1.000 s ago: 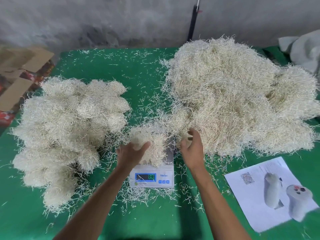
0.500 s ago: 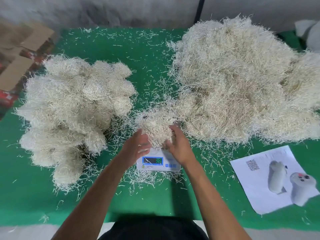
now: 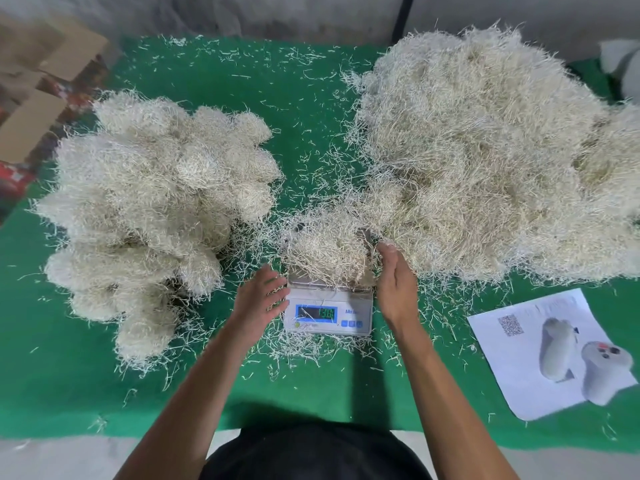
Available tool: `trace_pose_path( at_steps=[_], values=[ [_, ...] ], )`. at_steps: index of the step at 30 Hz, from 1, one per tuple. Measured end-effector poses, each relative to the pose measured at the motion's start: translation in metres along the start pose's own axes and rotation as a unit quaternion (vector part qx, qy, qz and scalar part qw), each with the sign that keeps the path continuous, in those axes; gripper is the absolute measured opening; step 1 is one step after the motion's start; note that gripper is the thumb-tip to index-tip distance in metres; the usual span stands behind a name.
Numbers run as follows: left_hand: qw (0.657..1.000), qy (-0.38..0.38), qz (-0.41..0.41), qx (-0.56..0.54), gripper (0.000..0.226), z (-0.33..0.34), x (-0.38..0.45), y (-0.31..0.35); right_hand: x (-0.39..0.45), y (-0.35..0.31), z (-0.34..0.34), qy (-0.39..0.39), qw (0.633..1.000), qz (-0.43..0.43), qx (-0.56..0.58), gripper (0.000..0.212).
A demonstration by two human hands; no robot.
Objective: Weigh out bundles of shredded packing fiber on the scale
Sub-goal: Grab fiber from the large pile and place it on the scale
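Fiber bundle (image 3: 327, 251) sits on scale (image 3: 329, 311); left hand (image 3: 260, 299) fingers spread, right hand (image 3: 394, 275) fingers straight, touching it. Risk: touch skews reading.

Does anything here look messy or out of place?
Yes. Loose fiber strands are scattered over the green table, thickest around the scale. The bundle being weighed overhangs the pan's edges.
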State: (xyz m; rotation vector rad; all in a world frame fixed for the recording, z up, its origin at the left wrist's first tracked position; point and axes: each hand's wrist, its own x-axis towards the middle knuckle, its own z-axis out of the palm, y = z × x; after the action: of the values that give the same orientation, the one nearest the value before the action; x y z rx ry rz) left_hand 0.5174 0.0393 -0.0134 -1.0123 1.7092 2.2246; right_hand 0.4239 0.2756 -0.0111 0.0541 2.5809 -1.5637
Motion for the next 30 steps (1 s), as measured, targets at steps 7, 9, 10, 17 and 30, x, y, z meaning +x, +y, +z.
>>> trace_pose_path(
  at_steps=[7, 9, 10, 17, 30],
  values=[
    [0.987, 0.036, -0.03, -0.155, 0.061, -0.01, 0.005, 0.001, -0.002, 0.002, 0.005, 0.011, 1.0, 0.013, 0.016, 0.091],
    [0.982, 0.054, -0.048, -0.175, 0.06, -0.013, 0.009, 0.001, -0.002, 0.003, 0.007, 0.015, 1.0, 0.008, 0.021, 0.09],
    [0.98, 0.064, -0.055, -0.179, 0.06, -0.013, 0.009, 0.001, -0.001, 0.003, 0.007, 0.019, 1.0, 0.006, 0.021, 0.089],
    [0.988, 0.141, 0.038, 0.045, 0.051, 0.021, 0.023, 0.032, 0.023, -0.007, 0.019, 0.029, 1.0, 0.002, -0.006, 0.034],
    [0.986, 0.133, 0.058, 0.08, 0.12, 0.062, 0.036, 0.054, 0.009, -0.059, 0.044, -0.155, 0.932, 0.045, 0.323, 0.034]
  ],
)
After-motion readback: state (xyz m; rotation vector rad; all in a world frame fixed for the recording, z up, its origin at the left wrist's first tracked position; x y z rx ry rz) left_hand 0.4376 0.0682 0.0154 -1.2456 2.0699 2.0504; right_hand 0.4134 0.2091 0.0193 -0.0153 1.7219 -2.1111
